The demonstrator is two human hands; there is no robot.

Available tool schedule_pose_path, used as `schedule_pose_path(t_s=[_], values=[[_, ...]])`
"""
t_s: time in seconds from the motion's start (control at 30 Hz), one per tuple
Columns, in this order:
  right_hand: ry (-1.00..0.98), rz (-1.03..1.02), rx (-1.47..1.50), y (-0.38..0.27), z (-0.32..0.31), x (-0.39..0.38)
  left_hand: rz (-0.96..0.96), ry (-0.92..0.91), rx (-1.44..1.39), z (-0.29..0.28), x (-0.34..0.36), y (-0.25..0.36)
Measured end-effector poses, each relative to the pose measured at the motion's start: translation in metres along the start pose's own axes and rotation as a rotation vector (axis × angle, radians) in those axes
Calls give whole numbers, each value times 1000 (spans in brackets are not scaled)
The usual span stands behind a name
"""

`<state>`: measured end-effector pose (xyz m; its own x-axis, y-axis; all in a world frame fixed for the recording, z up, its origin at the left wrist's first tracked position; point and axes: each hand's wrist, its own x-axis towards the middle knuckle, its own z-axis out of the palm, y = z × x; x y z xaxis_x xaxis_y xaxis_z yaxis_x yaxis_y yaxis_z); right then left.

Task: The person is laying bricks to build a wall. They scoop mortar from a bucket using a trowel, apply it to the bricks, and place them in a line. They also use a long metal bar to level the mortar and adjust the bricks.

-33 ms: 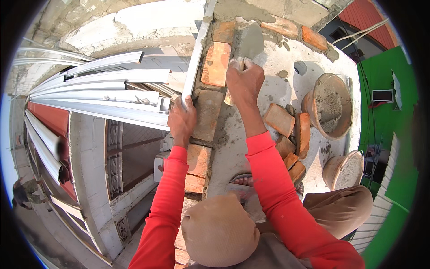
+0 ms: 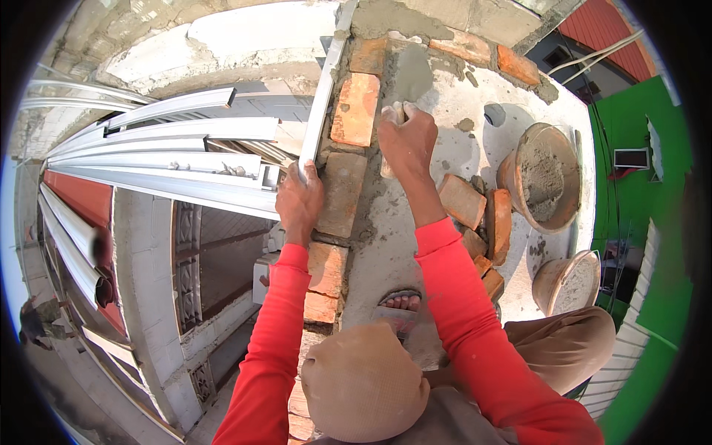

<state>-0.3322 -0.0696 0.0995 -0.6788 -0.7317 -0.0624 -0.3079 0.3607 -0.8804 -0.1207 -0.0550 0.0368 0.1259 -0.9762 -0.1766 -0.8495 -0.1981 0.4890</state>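
My left hand (image 2: 299, 199) is closed around the near end of a long pale metal bar (image 2: 324, 96). That bar lies along the left edge of a row of bricks. Beside it are an orange brick (image 2: 356, 110) and a greyer, mortar-smeared brick (image 2: 341, 194). To the right of the row, my right hand (image 2: 408, 141) grips the handle of a trowel (image 2: 414, 72). Its grey, mortar-coated blade points away from me over the pale slab, and the handle's butt shows below my fist.
Loose bricks (image 2: 463, 200) lie piled right of my right forearm. Beyond them stand a bucket of mortar (image 2: 545, 182) and a second bucket (image 2: 569, 285). Metal profiles (image 2: 170, 159) jut in from the left, above a drop. A foot (image 2: 401, 300) rests on the slab (image 2: 378, 259).
The view has shifted slightly. My right hand and the trowel have moved a little to the right relative to the bricks; my left hand stays on the bar.
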Motion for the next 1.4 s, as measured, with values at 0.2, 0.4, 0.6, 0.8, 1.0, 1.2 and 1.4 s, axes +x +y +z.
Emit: schedule_pose_path(t_s=[0.2, 0.4, 0.6, 0.8, 1.0, 1.2, 1.4], values=[[-434, -771, -671, 23, -12, 36, 42, 18, -97, 6, 39, 22], [-322, -871, -855, 1, 24, 137, 29, 87, -10, 24, 89, 65], [-395, 116, 302, -11, 25, 224, -184, -16, 123, 21, 101, 83], [-704, 207, 198, -16, 11, 198, -276, 29, 136, 14, 100, 96], [-857, -303, -407, -22, -240, 188, -159, 37, 96, 27, 106, 74], [-644, -372, -1494, 1, -445, 123, 106, 280, -127, 38, 83, 96], [-418, -971, -1640, 93, -376, 115, 600, -576, -674, 150, -15, 265]])
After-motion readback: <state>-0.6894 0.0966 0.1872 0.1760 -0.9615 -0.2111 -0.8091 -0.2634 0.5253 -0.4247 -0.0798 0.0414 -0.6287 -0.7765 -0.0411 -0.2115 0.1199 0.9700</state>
